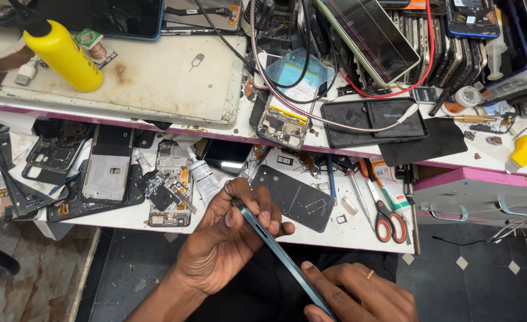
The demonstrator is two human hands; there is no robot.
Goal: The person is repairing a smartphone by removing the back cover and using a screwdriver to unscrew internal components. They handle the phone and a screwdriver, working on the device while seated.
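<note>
Beyond my fingers to the left lay stripped phone frames (105, 173) and a small glue tube (202, 176), already taken apart. My left hand (228, 235) was clenched on the upper end of the blue phone (278, 250), held edge-on, thumb pressed on its rim. My right hand (359, 295) gripped the lower end. A dark back cover (293, 197) lay just past my fingertips, scissors (384, 211) further right. I judged the phone unopened as yet; any seam was too fine to make out.

The phone (281, 253) had a smooth, glossy blue edge. The bottle (64, 55) was shiny yellow plastic. The white bench (156, 77) looked scuffed and stained
</note>
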